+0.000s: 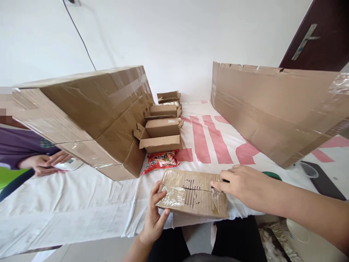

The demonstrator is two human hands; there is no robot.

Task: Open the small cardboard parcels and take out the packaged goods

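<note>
A closed cardboard box (191,205) lies at the front edge of the cloth-covered table. Clear tape runs along its middle seam, and patches of the top are torn down to the ridged layer. My left hand (156,213) grips the left end, thumb on the front side and fingers over the top. Over the right end of the top, my right hand (240,183) has its fingers curled, with the index fingertip at the seam. A small dark piece shows between those fingers; its kind is hidden. Just behind the box lies a red snack packet (161,160).
Large taped cartons (109,105) stand to the left, and a tall cardboard panel (272,109) to the right. Several opened small boxes (163,142) line up behind the packet. A plastic lid (308,170) and dark flat object (328,182) lie right. Another person's hands (47,163) are at far left.
</note>
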